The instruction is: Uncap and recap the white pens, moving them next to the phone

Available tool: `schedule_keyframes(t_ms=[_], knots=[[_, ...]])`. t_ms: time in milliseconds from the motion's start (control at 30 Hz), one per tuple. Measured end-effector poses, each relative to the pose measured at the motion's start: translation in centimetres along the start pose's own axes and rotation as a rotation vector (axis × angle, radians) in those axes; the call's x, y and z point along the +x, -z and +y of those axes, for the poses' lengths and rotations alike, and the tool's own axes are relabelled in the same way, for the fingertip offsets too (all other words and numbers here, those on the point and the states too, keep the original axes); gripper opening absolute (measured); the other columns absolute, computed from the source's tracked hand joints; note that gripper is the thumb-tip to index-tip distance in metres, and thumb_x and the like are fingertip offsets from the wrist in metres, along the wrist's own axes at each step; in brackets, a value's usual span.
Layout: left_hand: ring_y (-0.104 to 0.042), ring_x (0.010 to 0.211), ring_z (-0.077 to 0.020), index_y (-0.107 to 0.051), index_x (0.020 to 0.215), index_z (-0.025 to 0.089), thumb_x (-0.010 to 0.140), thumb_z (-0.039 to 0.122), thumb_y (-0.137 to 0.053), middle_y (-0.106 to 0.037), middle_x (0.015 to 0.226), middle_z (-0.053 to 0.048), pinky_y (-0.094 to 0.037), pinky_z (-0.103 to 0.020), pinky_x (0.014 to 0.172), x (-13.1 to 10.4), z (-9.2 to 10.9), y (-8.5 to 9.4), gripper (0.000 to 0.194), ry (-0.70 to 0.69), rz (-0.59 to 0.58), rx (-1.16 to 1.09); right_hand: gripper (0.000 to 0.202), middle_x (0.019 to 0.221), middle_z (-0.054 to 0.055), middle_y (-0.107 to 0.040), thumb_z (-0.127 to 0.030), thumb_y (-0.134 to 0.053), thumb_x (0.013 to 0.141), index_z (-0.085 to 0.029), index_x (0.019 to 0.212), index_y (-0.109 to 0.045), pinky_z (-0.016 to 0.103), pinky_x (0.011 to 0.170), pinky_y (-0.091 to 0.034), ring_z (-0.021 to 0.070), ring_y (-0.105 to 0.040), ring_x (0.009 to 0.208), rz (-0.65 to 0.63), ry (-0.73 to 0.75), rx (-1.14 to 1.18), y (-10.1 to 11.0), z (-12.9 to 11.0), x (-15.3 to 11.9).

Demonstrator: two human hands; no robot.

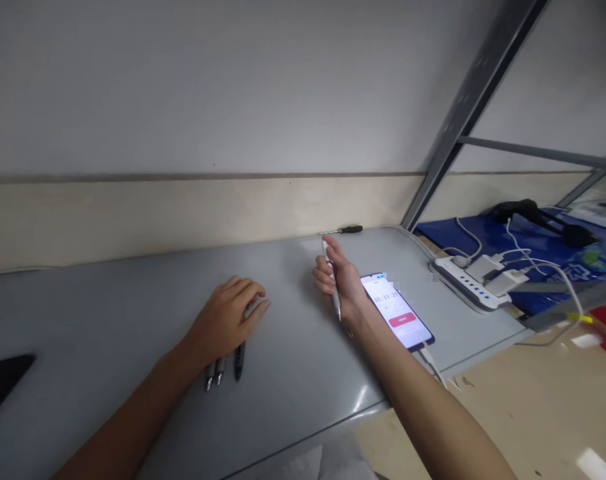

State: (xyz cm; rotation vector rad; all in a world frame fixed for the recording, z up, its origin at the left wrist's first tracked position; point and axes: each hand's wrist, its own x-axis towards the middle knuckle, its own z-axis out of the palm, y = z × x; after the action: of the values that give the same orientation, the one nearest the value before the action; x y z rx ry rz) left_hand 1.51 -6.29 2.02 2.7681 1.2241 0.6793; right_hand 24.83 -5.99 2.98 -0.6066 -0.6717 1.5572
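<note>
My left hand (227, 317) rests low over several pens on the grey table, its fingers curled and partly hidden. A black pen (239, 362) sticks out below its thumb side, and two silver-tipped pens (215, 375) show beneath the palm; their upper parts are covered. My right hand (340, 277) is raised a little over the table, fingers wrapped round a white pen (333, 293) with its silver tip pointing down and the thumb at its top end. Beside the right wrist lies a lit phone (397, 313) showing a timer, partly covered by the forearm.
Near the wall lies a screwdriver (351, 229). At the right, a power strip (470, 287) holds white chargers and cables, next to a metal frame post (475, 110) and a blue surface (440, 235). A black object (7, 380) lies at the left edge.
</note>
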Motion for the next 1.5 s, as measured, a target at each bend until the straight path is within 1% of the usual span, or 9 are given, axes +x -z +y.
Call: schedule_keyframes(t_ms=[267, 433, 633, 833, 1067, 1167, 1300, 1400, 1500], knots=[[-0.055, 0.089, -0.0226, -0.058, 0.088, 0.019, 0.093, 0.028, -0.044, -0.065, 0.089, -0.005, -0.043, -0.037, 0.082, -0.1, -0.6, -0.2, 0.018, 0.057, 0.006, 0.060, 0.024, 0.056, -0.009, -0.029, -0.030, -0.055, 0.089, -0.031, 0.111, -0.045, 0.018, 0.037, -0.013, 0.0082, -0.021, 0.042, -0.009, 0.008, 0.014, 0.3, 0.1, 0.2], [-0.054, 0.089, -0.0226, -0.059, 0.087, 0.019, 0.093, 0.027, -0.044, -0.065, 0.088, -0.005, -0.042, -0.036, 0.081, -0.2, -0.8, -0.4, 0.018, 0.059, 0.003, 0.072, 0.028, 0.057, -0.009, -0.030, -0.030, -0.053, 0.091, -0.032, 0.117, -0.045, 0.018, 0.038, -0.014, 0.0081, -0.021, 0.042, -0.009, 0.024, -0.008, 0.2, 0.1, 0.1], [-0.054, 0.089, -0.0227, -0.059, 0.086, 0.020, 0.093, 0.026, -0.043, -0.064, 0.088, -0.005, -0.042, -0.036, 0.082, -0.2, -0.9, -0.4, 0.019, 0.079, -0.006, 0.087, 0.022, 0.056, -0.010, -0.029, -0.030, -0.053, 0.090, -0.030, 0.111, -0.045, 0.018, 0.037, -0.013, 0.0079, -0.021, 0.042, -0.007, 0.027, -0.033, 0.1, 0.2, 0.2], [-0.054, 0.087, -0.0229, -0.059, 0.084, 0.020, 0.092, 0.026, -0.044, -0.063, 0.086, -0.005, -0.042, -0.037, 0.081, -0.2, -0.7, -0.3, 0.018, 0.083, 0.007, 0.089, 0.022, 0.055, -0.011, -0.032, -0.035, -0.054, 0.089, -0.029, 0.107, -0.043, 0.018, 0.037, -0.016, 0.0078, -0.023, 0.040, 0.061, 0.043, -0.133, -0.2, 0.3, 0.2], [-0.054, 0.089, -0.0245, -0.059, 0.085, 0.019, 0.093, 0.027, -0.042, -0.063, 0.088, -0.006, -0.042, -0.040, 0.084, -0.2, -0.9, -0.3, 0.020, 0.069, -0.008, 0.136, 0.027, 0.065, -0.006, -0.047, -0.038, -0.054, 0.084, -0.023, 0.107, -0.056, 0.021, 0.041, -0.031, 0.0089, -0.041, 0.047, 0.156, 0.161, -0.649, -0.4, 1.0, 0.0], [-0.054, 0.090, -0.0248, -0.059, 0.083, 0.020, 0.093, 0.028, -0.043, -0.063, 0.088, -0.006, -0.042, -0.040, 0.084, -0.3, -1.0, -0.2, 0.020, 0.080, -0.008, 0.136, 0.024, 0.063, -0.005, -0.047, -0.038, -0.053, 0.085, -0.020, 0.098, -0.061, 0.023, 0.049, -0.037, 0.0117, -0.048, 0.053, 0.198, 0.264, -0.909, -0.1, 1.8, 0.0], [-0.054, 0.091, -0.0252, -0.059, 0.081, 0.021, 0.092, 0.028, -0.045, -0.063, 0.086, -0.006, -0.041, -0.039, 0.082, -0.4, -0.9, -0.1, 0.019, 0.093, -0.003, 0.135, 0.020, 0.073, 0.003, -0.061, -0.029, -0.053, 0.087, -0.016, 0.091, -0.067, 0.030, 0.068, -0.041, 0.0162, -0.055, 0.069, 0.214, 0.416, -1.361, 0.5, 2.4, -0.1], [-0.053, 0.090, -0.0258, -0.059, 0.081, 0.021, 0.091, 0.026, -0.046, -0.065, 0.085, -0.007, -0.040, -0.039, 0.078, -0.5, -0.7, -0.1, 0.017, 0.093, -0.021, 0.189, 0.021, 0.094, 0.012, -0.067, -0.024, -0.055, 0.085, -0.015, 0.094, -0.071, 0.035, 0.081, -0.040, 0.0243, -0.055, 0.093, 0.272, 0.380, -1.674, 0.7, 2.6, -0.2], [-0.054, 0.088, -0.0250, -0.059, 0.079, 0.022, 0.090, 0.026, -0.048, -0.066, 0.081, -0.005, -0.038, -0.037, 0.076, -0.6, -0.6, 0.1, 0.016, 0.095, -0.057, 0.189, 0.028, 0.112, 0.016, -0.062, -0.022, -0.057, 0.082, -0.017, 0.105, -0.072, 0.040, 0.086, -0.038, 0.0314, -0.050, 0.108, 0.349, 0.249, -1.861, 0.9, 2.6, -0.4]])
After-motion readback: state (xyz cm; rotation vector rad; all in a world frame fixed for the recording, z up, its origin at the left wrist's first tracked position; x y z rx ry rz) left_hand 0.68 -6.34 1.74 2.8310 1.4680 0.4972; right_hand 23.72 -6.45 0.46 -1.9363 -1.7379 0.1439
